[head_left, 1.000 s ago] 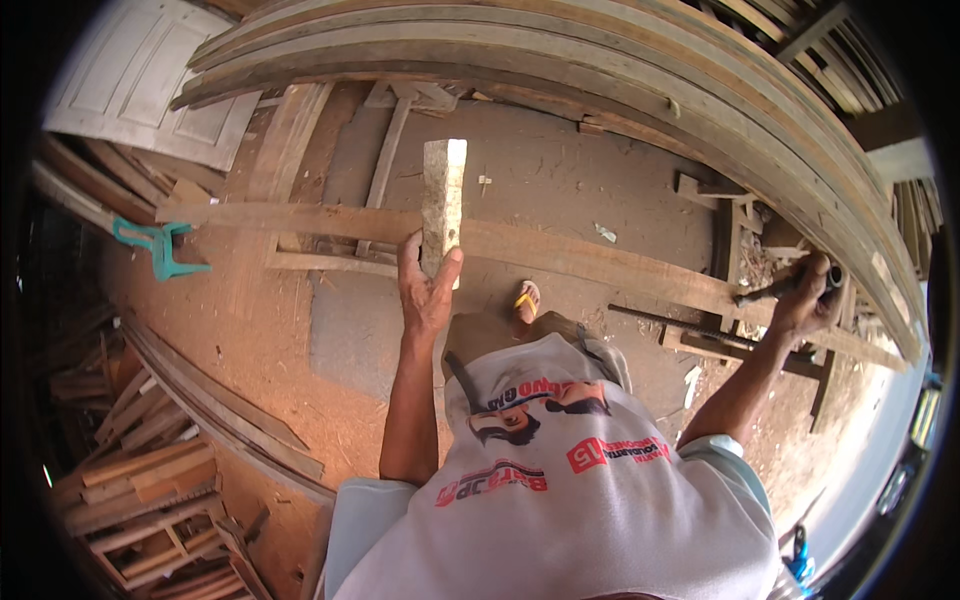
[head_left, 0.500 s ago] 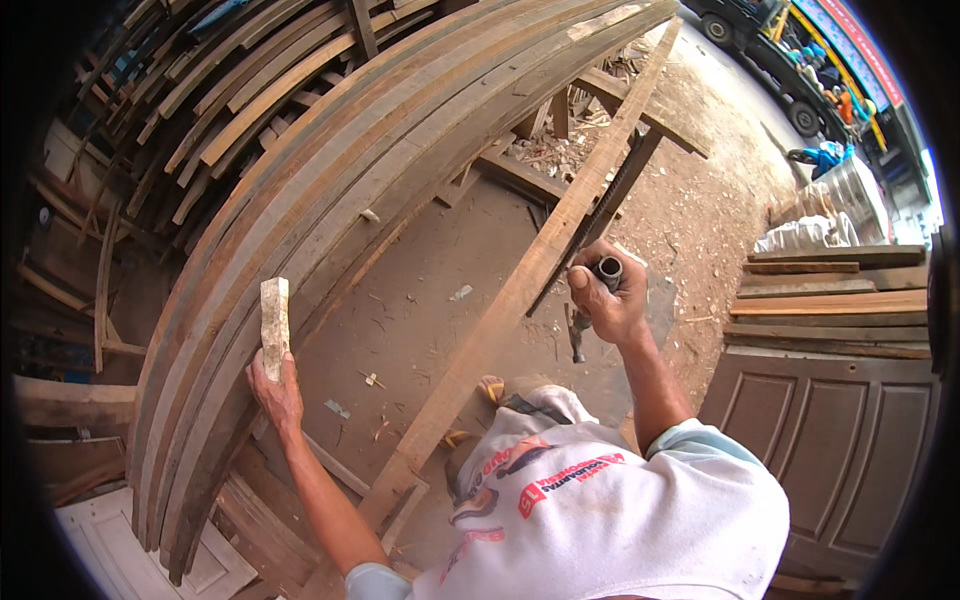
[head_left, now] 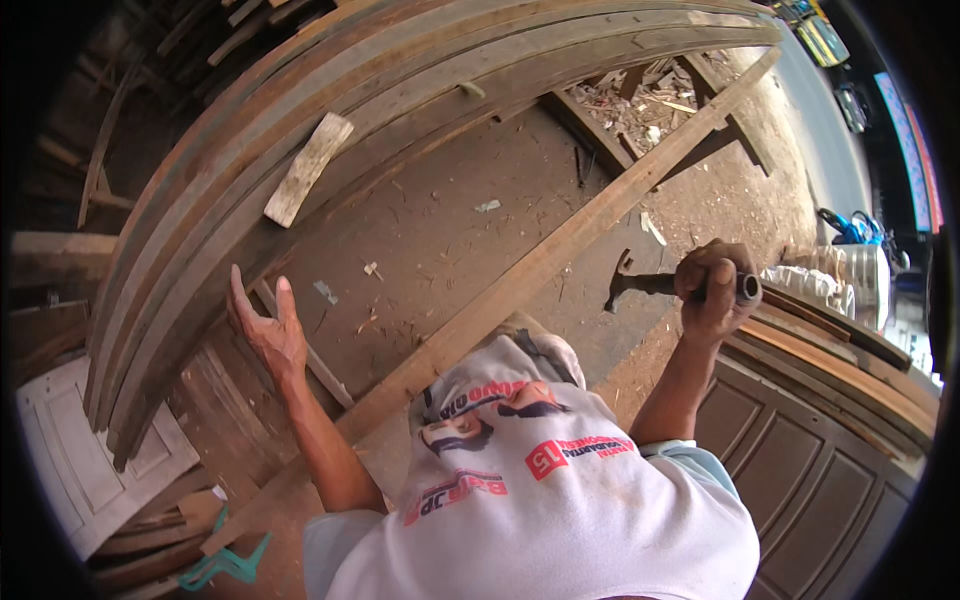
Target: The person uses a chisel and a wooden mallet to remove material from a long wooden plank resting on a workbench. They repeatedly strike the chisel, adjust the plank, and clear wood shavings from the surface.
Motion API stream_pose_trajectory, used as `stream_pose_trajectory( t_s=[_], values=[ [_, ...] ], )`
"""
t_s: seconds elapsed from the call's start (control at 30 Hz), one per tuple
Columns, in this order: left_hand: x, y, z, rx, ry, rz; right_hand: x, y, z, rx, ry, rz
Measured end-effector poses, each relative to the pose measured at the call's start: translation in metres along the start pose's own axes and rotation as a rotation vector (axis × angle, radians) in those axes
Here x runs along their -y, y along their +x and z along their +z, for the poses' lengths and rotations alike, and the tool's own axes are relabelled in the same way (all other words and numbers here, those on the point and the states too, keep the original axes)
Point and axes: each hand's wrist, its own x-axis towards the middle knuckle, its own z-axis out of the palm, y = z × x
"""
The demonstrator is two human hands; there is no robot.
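Note:
My left hand (head_left: pixel 272 335) is open, fingers and thumb apart, near the lower edge of a row of long weathered planks (head_left: pixel 230 190). Beyond its fingertips is a short pale block of wood (head_left: pixel 308 170), out of my grasp; whether it rests on the planks or is in the air, I cannot tell. On the right, my right hand (head_left: pixel 712 290) is closed round the handle of a claw hammer (head_left: pixel 645 285). The hammer's dark head points left, and its hollow tube-like handle end sticks out past my fist. Between my hands a long wooden beam (head_left: pixel 560 245) runs diagonally.
Wood chips (head_left: pixel 650 100) lie heaped inside a timber frame at the back. A brown panelled door (head_left: pixel 810 480) and stacked boards (head_left: pixel 830 370) stand at right. A white panelled door (head_left: pixel 100 450) lies at lower left, near a teal strap (head_left: pixel 225 562). Scraps dot the floor (head_left: pixel 450 215).
My left hand has let go of the wood block, which is now farther off and tilted. The hammer has turned so its head points left, and my right hand has moved right.

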Motion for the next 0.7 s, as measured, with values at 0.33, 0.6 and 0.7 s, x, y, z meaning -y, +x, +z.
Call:
stream_pose_trajectory(
  t_s=[0.33, 0.6, 0.7],
  values=[
    [0.121, -0.173, -0.154, 0.393, 0.091, -0.360, -0.057, 0.035, 0.013, 0.207, 0.295, 0.170],
    [0.146, -0.237, -0.090, 0.550, 0.587, -0.108, -0.046, 0.031, 0.055, 0.017, 0.031, 0.212],
    [0.150, -0.234, -0.087, 0.654, 0.660, -0.174, -0.039, 0.034, 0.037, 0.014, 0.238, 0.290]
  ],
)
